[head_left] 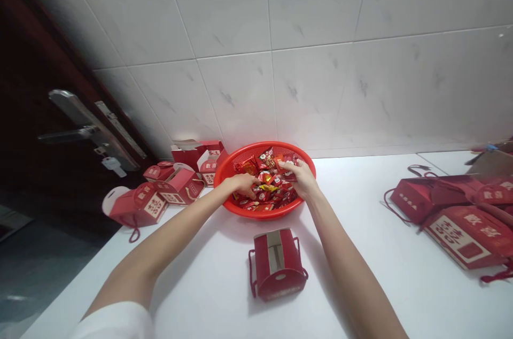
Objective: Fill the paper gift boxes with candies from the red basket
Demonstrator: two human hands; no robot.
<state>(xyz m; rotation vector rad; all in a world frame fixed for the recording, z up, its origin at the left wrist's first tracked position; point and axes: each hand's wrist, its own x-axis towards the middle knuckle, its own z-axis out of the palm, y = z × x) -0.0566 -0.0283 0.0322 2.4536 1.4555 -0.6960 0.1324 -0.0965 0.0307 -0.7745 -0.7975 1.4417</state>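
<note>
A red plastic basket (264, 215) full of wrapped candies (269, 195) stands against the wall. My left hand (243, 185) reaches over its left side, with bent fingertips down among the candies; whether they grip one is hidden. At the right side my right hand (303, 178) pinches a red wrapped candy (285, 166) between thumb and fingers, above the pile. In front of the basket, between my forearms, sits a dark red gift box (279, 269) with cord handles at both sides and a pale gap along its top.
Several red gift boxes (176, 186), some with raised flaps, crowd the left by the wall. More red boxes (465, 232) with cords lie at the right. All rest on a white table (208, 285). A dark door with a metal handle (92, 128) is at the left.
</note>
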